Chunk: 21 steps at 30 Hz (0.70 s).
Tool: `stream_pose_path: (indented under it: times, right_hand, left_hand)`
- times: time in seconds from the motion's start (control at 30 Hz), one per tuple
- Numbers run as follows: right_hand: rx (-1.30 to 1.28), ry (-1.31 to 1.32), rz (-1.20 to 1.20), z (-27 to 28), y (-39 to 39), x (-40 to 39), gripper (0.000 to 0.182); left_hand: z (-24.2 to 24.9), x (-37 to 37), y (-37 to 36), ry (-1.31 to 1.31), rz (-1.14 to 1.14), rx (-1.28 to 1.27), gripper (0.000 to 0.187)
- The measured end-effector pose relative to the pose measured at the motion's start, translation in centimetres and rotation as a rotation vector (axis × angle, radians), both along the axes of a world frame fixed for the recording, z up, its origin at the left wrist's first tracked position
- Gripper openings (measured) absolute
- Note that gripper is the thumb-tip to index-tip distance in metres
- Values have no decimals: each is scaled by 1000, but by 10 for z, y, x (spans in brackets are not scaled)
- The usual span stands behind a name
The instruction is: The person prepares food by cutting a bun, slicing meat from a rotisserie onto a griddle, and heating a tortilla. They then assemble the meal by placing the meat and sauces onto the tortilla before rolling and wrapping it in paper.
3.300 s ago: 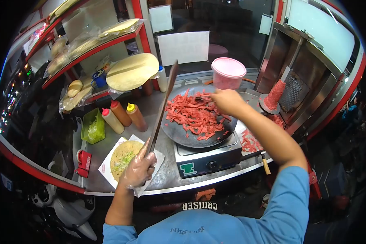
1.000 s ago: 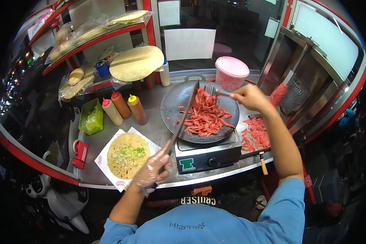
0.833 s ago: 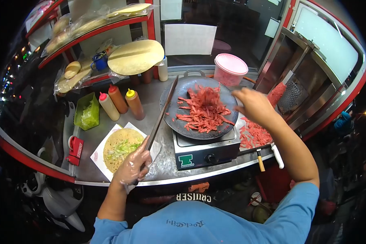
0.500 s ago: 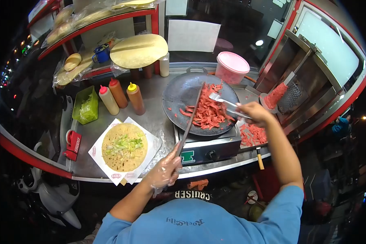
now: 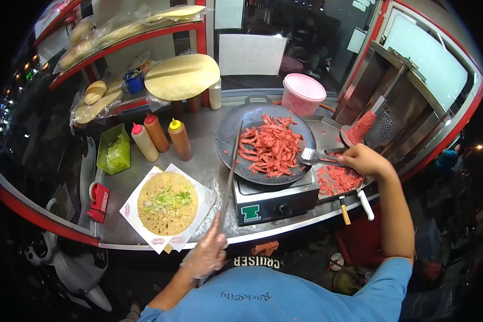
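My left hand [image 5: 206, 253], in a clear plastic glove, grips a long knife [image 5: 232, 174] whose blade points up along the left side of the pan. My right hand [image 5: 364, 161] is closed on metal tongs [image 5: 321, 156], their tips over the pan's right rim. A heap of red meat strips [image 5: 272, 144] fills the middle of the dark round pan [image 5: 228, 131], which sits on a gas stove [image 5: 276, 201]. Left of the stove, a flatbread [image 5: 169, 225] topped with shredded lettuce [image 5: 170, 199] lies on white paper [image 5: 201, 214].
Squeeze bottles [image 5: 180, 140] and a green lettuce tub [image 5: 111, 161] stand at the left. Behind the pan is a pink-lidded bucket [image 5: 304, 88]. Right are a tray of meat [image 5: 338, 180], two knife handles [image 5: 365, 205] and a vertical meat spit [image 5: 362, 129]. Flatbreads [image 5: 182, 76] lie on a shelf.
The tongs have moved right and down, from the meat to the pan's rim. The knife has swung left, off the meat. The meat is now gathered in a more compact heap.
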State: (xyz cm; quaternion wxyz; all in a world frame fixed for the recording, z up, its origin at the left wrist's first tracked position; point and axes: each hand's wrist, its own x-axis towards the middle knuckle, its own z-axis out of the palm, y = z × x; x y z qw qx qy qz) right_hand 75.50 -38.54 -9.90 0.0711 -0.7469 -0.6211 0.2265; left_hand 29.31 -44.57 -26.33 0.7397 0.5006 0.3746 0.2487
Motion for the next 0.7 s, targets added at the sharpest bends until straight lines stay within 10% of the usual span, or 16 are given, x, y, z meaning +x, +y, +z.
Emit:
stream_pose_path:
  times: [0.17, 0.33, 0.47, 0.7]
  right_hand:
    - [25, 358, -201, -48, 40, -56, 40]
    - [610, -540, 231, 14, 24, -74, 28]
    - [443, -742, 328, -20, 1, -78, 38]
    - [555, -257, 322, -91, -49, -75, 37]
  left_hand:
    - [6, 31, 7, -216, -126, -68, 67]
    - [51, -12, 32, -43, -21, 0, 67]
    - [38, -19, 18, 14, 24, -28, 67]
    - [12, -4, -11, -163, -34, -156, 69]
